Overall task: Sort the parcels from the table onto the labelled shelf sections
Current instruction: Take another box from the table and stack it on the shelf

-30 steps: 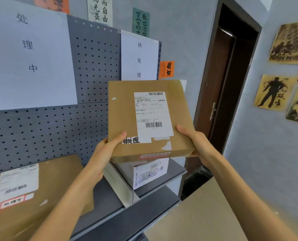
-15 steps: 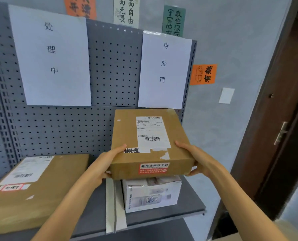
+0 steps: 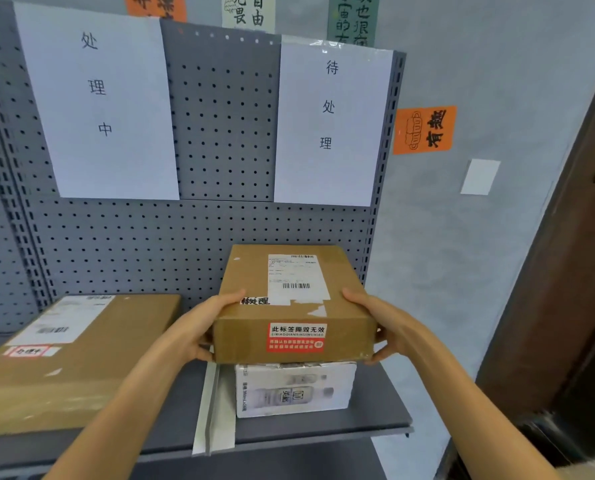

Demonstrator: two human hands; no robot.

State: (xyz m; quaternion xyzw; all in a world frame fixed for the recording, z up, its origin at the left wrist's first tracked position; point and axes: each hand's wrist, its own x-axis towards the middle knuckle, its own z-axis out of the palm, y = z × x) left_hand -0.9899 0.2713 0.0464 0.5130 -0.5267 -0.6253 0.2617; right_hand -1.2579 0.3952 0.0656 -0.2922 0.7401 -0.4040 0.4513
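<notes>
A brown cardboard parcel [image 3: 254,317] with a white shipping label and a red sticker sits on top of a white box [image 3: 294,391] in the right shelf section. My left hand [image 3: 204,327] grips its left side and my right hand [image 3: 375,320] grips its right side. Above this section hangs a white paper sign [image 3: 330,123] with three characters. A second white sign [image 3: 98,105] marks the left section, where a large flat brown parcel [image 3: 91,351] lies.
A white divider [image 3: 213,410] splits the grey shelf board [image 3: 375,420] into two sections. Grey pegboard [image 3: 220,133] backs the shelf. A dark wooden door [image 3: 566,271] stands at the right, and an orange note [image 3: 424,129] hangs on the wall.
Both hands have carried the brown parcel forward and down, from in front of the right sign onto the white box. The view has moved closer to the shelf.
</notes>
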